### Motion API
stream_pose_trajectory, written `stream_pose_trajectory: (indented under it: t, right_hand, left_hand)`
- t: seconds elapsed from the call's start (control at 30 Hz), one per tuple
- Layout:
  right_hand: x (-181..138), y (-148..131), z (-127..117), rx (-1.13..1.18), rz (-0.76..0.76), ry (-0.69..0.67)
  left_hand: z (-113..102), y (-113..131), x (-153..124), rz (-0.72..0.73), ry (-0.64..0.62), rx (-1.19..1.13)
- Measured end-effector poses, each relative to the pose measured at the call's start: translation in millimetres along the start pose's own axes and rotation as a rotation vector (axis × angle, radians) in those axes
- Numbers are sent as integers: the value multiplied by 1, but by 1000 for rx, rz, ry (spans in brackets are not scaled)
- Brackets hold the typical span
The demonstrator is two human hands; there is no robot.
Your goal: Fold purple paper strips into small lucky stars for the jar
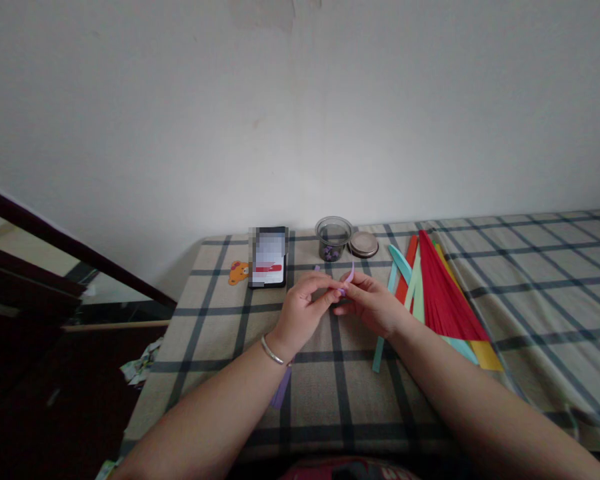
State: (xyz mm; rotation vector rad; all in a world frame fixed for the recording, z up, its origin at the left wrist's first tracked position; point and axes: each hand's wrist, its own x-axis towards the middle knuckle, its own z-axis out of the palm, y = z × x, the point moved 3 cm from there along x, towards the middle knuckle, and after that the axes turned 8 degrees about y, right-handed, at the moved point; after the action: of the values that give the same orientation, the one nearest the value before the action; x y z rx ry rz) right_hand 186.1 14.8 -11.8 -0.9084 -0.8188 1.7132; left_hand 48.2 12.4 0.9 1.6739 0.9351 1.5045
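Both of my hands meet over the middle of the checked tablecloth (330, 393). My left hand (305, 310), with a silver bangle on its wrist, pinches a thin purple paper strip (349, 275). My right hand (370, 301) pinches the same strip from the other side, and its end curls up between my fingertips. A second purple strip (281, 389) lies under my left forearm. Just right of my right hand lies a fan of long paper strips (443, 297) in red, mint, teal, orange and yellow.
A phone (269, 257) stands propped at the back beside a small orange bear figure (239, 272). A clear jar (333, 238) holding small purple pieces and its round lid (363, 244) sit near the wall. The table's left edge drops to a dark floor with paper scraps (140, 367).
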Motion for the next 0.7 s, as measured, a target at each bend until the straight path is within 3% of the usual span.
stream_pose_trajectory:
  t: [0.2,0.43,0.7]
  right_hand:
    - [2,2,-2,15,-1,-22]
    - [2,-3,-1,-63,-115,50]
    - [4,-5,-6,-280,-305,147]
  left_hand:
    - [0,-1,0,-4,11,8]
    - [6,-10,-2,-263,27,-232]
    - [6,-7,-2,-262,2,-106]
